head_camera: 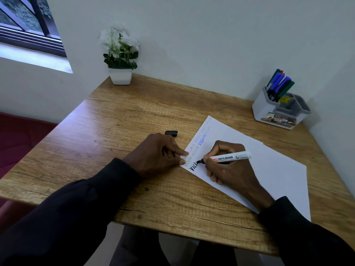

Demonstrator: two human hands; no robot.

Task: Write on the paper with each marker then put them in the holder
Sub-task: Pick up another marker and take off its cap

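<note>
A white sheet of paper (269,169) lies slanted on the wooden table (134,116), with several coloured words written along its left edge. My right hand (230,169) grips a white whiteboard marker (230,158), its black tip touching the paper beside fresh black letters. My left hand (159,154) rests on the table, its fingertips pressing the paper's left edge. The marker's black cap (171,133) lies on the table behind my left hand. At the back right stands a white and grey holder (276,112) with several blue and green markers (278,85) upright in it.
A white pot with a white-flowered plant (120,58) stands at the table's back left corner against the wall. A window (25,22) is at the upper left. The table's front edge runs just before my sleeves.
</note>
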